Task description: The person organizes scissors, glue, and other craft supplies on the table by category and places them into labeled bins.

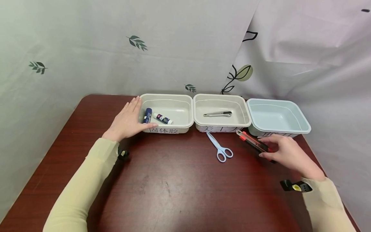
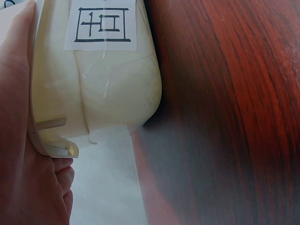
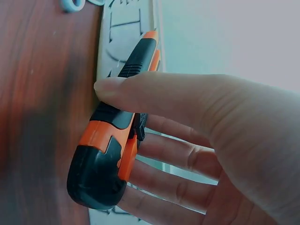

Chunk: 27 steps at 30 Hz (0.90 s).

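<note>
My right hand [image 1: 285,151] holds a red-and-black utility knife [image 3: 133,70] between thumb and fingers, above the table in front of the pale blue bin [image 1: 278,131]. In the right wrist view the thumb presses one side of its handle and the fingers lie on the other. My left hand [image 1: 127,119] rests on the left corner of a cream bin [image 1: 191,117], fingers straight along its side and thumb on the front rim. Inside that bin lie two glue sticks [image 1: 163,118]. A grey utility knife [image 1: 217,113] lies in the middle bin [image 1: 244,124].
Light blue scissors [image 1: 221,149] lie on the dark red wooden table [image 1: 174,180] before the middle bin. All three bins stand in a row at the back, with handwritten paper labels [image 1: 163,130] on their fronts. A patterned curtain [image 1: 162,64] hangs behind them.
</note>
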Available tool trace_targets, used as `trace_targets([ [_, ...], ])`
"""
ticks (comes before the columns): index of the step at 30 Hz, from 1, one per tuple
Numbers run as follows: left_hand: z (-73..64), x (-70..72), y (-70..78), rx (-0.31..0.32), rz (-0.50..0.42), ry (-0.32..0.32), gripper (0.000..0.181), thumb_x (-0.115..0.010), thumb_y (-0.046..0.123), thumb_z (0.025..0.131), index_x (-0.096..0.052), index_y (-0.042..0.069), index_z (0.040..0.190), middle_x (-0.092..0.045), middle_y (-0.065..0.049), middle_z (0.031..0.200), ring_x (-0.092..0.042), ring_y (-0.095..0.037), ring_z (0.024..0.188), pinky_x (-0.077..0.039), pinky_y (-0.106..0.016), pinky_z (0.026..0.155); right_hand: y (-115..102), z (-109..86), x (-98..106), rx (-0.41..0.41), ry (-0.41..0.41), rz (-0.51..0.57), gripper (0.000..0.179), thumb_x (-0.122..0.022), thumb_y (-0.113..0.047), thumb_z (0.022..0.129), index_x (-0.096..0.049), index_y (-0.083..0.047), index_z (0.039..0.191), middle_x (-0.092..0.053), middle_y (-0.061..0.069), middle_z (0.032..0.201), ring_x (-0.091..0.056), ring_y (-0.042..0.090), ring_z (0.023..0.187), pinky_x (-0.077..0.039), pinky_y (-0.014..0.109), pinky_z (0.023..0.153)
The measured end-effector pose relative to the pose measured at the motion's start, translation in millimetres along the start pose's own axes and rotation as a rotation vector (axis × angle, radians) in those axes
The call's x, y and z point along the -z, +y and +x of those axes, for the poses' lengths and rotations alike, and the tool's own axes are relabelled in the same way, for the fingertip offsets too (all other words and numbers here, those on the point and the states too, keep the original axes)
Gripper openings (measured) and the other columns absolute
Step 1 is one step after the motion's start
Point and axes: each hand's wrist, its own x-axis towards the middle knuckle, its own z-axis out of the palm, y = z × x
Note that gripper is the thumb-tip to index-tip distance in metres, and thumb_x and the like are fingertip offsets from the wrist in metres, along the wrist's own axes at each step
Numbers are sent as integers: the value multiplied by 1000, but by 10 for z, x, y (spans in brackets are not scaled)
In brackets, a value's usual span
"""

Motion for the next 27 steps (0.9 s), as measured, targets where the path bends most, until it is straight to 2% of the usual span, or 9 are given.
trace_targets([
  [11, 13, -24, -22, 5, -1, 0, 128, -55, 83, 83, -5, -5, 160, -5, -22, 167, -2, -32, 154, -1, -44, 124, -194, 153, -53, 64, 11, 20, 48, -94, -14, 71, -77, -9, 116, -71, -9, 92, -63, 11, 80, -50, 30, 69],
  [18, 9, -22, -23, 3, 7, 4, 127, -54, 83, 84, -6, -5, 160, -6, -23, 167, -4, -33, 154, -2, -45, 124, -287, 234, -122, 122, 57, 14, 47, -91, -14, 76, -76, -10, 120, -63, -10, 87, -53, 11, 73, -43, 30, 64],
  [21, 10, -22, -20, 3, 9, 4, 127, -54, 83, 83, -6, -6, 160, -7, -23, 167, -4, -32, 154, -3, -45, 124, -331, 257, -125, 130, 81, 15, 47, -90, -12, 76, -75, -11, 121, -63, -9, 90, -51, 12, 72, -41, 29, 63],
  [23, 12, -25, -21, 1, 8, 6, 127, -54, 83, 83, -6, -6, 160, -7, -23, 167, -4, -32, 154, -3, -46, 124, -356, 277, -116, 138, 95, 27, 48, -89, -10, 77, -75, -10, 122, -64, -8, 92, -53, 12, 72, -41, 28, 63],
  [27, 14, -27, -22, 1, 4, 6, 127, -54, 84, 83, -5, -5, 160, -6, -23, 167, -3, -32, 154, -3, -46, 124, -399, 336, -78, 141, 112, 78, 49, -88, -7, 78, -74, -8, 124, -67, -5, 99, -66, 14, 78, -47, 22, 68],
])
